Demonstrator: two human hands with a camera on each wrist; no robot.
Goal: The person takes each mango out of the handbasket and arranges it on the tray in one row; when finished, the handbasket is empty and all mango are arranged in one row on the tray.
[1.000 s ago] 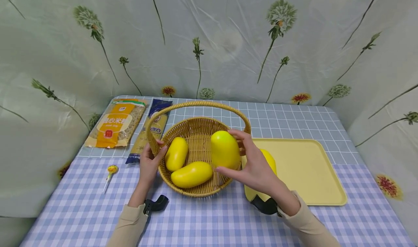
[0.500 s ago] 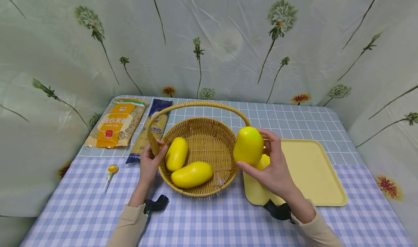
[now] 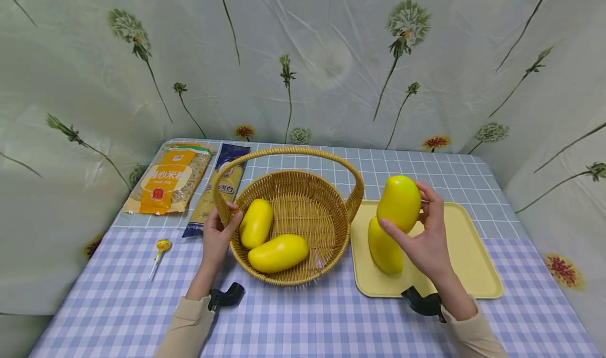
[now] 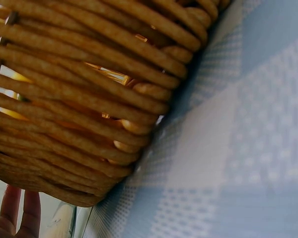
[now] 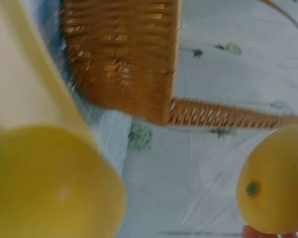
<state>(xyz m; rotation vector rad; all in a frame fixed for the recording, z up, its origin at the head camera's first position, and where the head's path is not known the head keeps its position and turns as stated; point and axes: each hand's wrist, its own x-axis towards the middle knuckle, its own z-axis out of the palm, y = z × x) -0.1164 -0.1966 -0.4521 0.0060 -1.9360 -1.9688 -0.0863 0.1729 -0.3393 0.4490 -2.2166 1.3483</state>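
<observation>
Above the yellow tray, my right hand grips a yellow mango between thumb and fingers. In the right wrist view this held mango shows a dark stem spot, with fingertips at its lower edge. A second mango lies on the tray, partly behind the held one. My left hand holds the left side of the wicker basket at the foot of its handle. Inside the basket, on its left, lie two more mangoes, one upright and one lying sideways. The left wrist view shows the basket's woven wall close up.
Left of the basket lie a blue-and-yellow pasta packet and an orange-labelled clear food bag. A lollipop is on the checked tablecloth at front left. The basket's tall handle arches over it. A floral curtain stands behind.
My right hand has carried the mango from inside the basket rightwards over the rim to above the tray. My left hand and the basket have stayed in place.
</observation>
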